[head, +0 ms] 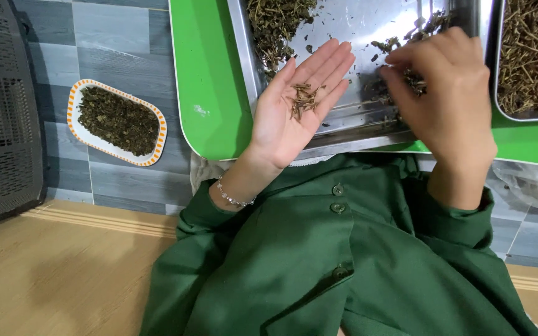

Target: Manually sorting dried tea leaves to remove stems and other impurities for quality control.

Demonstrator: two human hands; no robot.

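Your left hand lies palm up and open, fingers stretched flat, cradling a small bundle of dried stems in the hollow of the palm above the near edge of a steel tray. Nothing is clamped there; the stems simply rest on the skin. A thin bracelet circles that wrist, just below the palm.

Just to the right of the open palm, your right hand hangs back-up over the same tray, fingertips drawn together and pinched on a tuft of dried herb. The fingers curl toward the left hand, near it but not touching.

Beyond the left fingertips, at the tray's far corner, sits a loose heap of dried plant matter, with flecks scattered across the bare metal between the two hands. Past the right hand, further right, a second tray holds a thick mass of pale stalks. Both trays rest on a green table.

Well to the left of the left hand, down on the grey tiled floor, an oblong dish with an orange-patterned rim is filled with dark crumbled leaf. Your green sleeves fill the foreground beneath both wrists.
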